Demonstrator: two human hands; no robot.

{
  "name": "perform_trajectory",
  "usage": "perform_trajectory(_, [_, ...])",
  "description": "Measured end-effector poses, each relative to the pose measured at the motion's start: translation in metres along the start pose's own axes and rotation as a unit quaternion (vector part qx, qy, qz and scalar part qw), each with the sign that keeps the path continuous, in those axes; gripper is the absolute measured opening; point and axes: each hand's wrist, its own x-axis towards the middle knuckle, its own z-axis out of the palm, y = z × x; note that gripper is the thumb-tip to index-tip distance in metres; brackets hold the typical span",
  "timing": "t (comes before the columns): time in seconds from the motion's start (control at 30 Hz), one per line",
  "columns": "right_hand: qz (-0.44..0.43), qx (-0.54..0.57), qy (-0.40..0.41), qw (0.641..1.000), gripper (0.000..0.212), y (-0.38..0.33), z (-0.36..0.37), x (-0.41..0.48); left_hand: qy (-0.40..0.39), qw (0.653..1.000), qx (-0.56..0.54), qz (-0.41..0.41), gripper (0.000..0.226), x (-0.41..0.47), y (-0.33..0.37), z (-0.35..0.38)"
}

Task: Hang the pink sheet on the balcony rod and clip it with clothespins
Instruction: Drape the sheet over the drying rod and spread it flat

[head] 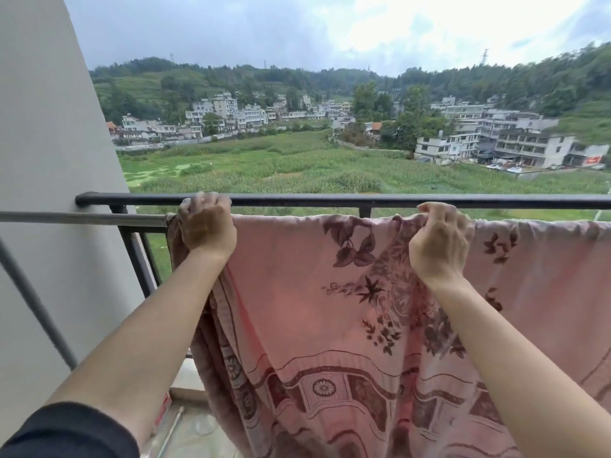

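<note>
Between left hand (206,226) and right hand (441,242), a pink floral fabric sheet (297,292) is draping over a grey metal rod (82,219), both hands gripping its top.

Both forearms extended forward, raised; left grip (206,223) and right grip (439,242) knuckles up, fingers curled, clutching.

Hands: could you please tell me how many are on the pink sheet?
2. The left hand grips the pink sheet at its left end on the grey rod; the right hand grips its top edge further right.
</note>
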Motion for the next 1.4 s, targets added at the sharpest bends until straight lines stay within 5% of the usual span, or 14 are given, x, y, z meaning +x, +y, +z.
perform_trajectory(0.13, [-0.117,0.024,-0.087,0.989,0.04,-0.048,0.017,-0.016,0.003,0.971,-0.092,0.22,0.021,-0.019,0.027,0.015])
perform_trajectory(0.43, [-0.107,-0.03,-0.1,0.989,0.035,-0.111,0.063,-0.02,0.06,0.988,-0.085,0.111,0.018,0.004,-0.049,0.031])
perform_trajectory(0.53, [-0.135,0.032,-0.145,0.98,0.039,-0.157,0.088,-0.011,0.145,0.975,-0.158,-0.065,0.03,-0.007,-0.053,0.042])
perform_trajectory(0.6, [-0.141,0.082,-0.179,0.97,0.04,-0.189,0.105,0.001,0.156,0.905,-0.276,-0.283,0.042,-0.006,-0.066,0.044])
perform_trajectory(0.67, [-0.15,0.119,-0.212,0.958,0.04,-0.22,0.123,0.015,0.057,0.842,-0.342,-0.413,0.052,-0.001,-0.087,0.05])
perform_trajectory(0.73, [-0.169,0.137,-0.248,0.944,0.04,-0.249,0.141,0.028,-0.018,0.863,-0.337,-0.375,0.053,-0.001,-0.107,0.054])
perform_trajectory(0.83, [-0.203,0.145,-0.302,0.92,0.037,-0.288,0.165,0.048,0.027,0.941,-0.244,-0.232,0.043,0.002,-0.126,0.044])
perform_trajectory(0.93, [-0.261,0.196,-0.392,0.86,0.031,-0.319,0.186,0.063,0.127,0.962,-0.18,-0.159,0.038,0.027,-0.14,0.032])
perform_trajectory(1.1, [-0.304,0.269,-0.564,0.719,0.036,-0.37,0.208,0.066,0.223,0.909,-0.251,-0.245,0.035,0.086,-0.181,0.008])
perform_trajectory(1.23, [-0.351,0.207,-0.693,0.594,0.033,-0.402,0.217,0.053,0.267,0.892,-0.213,-0.295,0.033,0.105,-0.223,-0.005])
perform_trajectory(1.3, [-0.349,0.18,-0.719,0.573,0.026,-0.412,0.222,0.05,0.275,0.893,-0.184,-0.304,0.034,0.11,-0.241,-0.009])
perform_trajectory(1.4, [-0.334,0.177,-0.714,0.589,0.016,-0.429,0.233,0.049,0.277,0.9,-0.167,-0.291,0.035,0.12,-0.26,-0.012])
